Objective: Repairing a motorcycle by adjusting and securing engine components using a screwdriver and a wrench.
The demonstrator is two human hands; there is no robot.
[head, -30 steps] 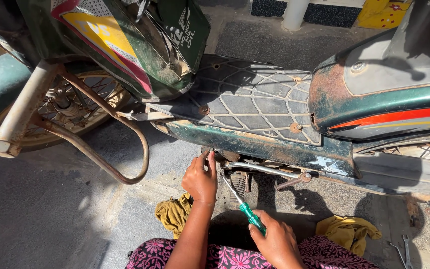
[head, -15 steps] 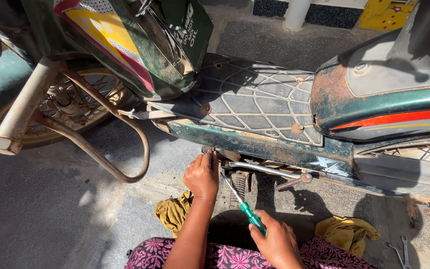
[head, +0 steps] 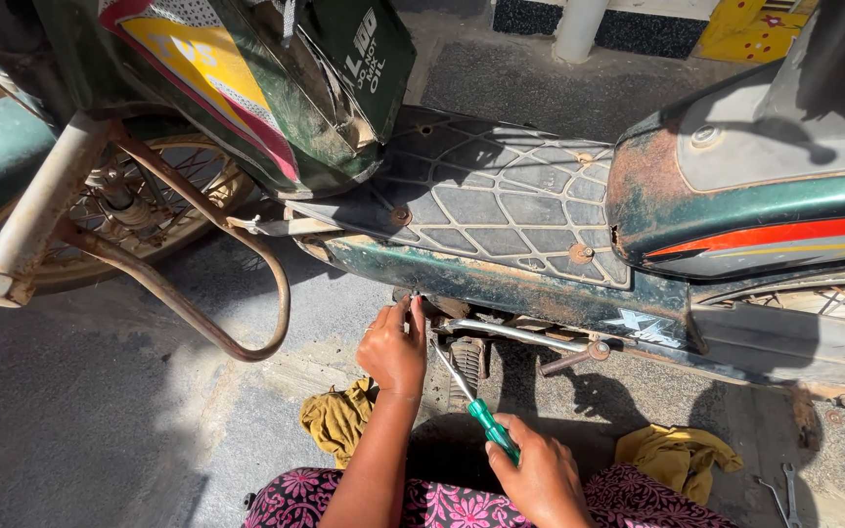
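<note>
One green-handled screwdriver (head: 476, 403), two yellow rags (head: 339, 420) and two wrenches (head: 782, 497) lie about one scooter (head: 501, 210). The right hand (head: 540, 474) grasps the screwdriver's handle, shaft angled up toward the scooter's lower edge. The left hand (head: 393, 347) reaches up, fingertips pinched at that edge.

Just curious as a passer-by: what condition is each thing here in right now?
Scooter: parked, rusty, dusty.
Screwdriver: green handle gripped, tip up under the footboard edge.
Left hand: fingers at the underside edge.
Right hand: closed on the handle.
Yellow rags: crumpled on the ground.
</note>
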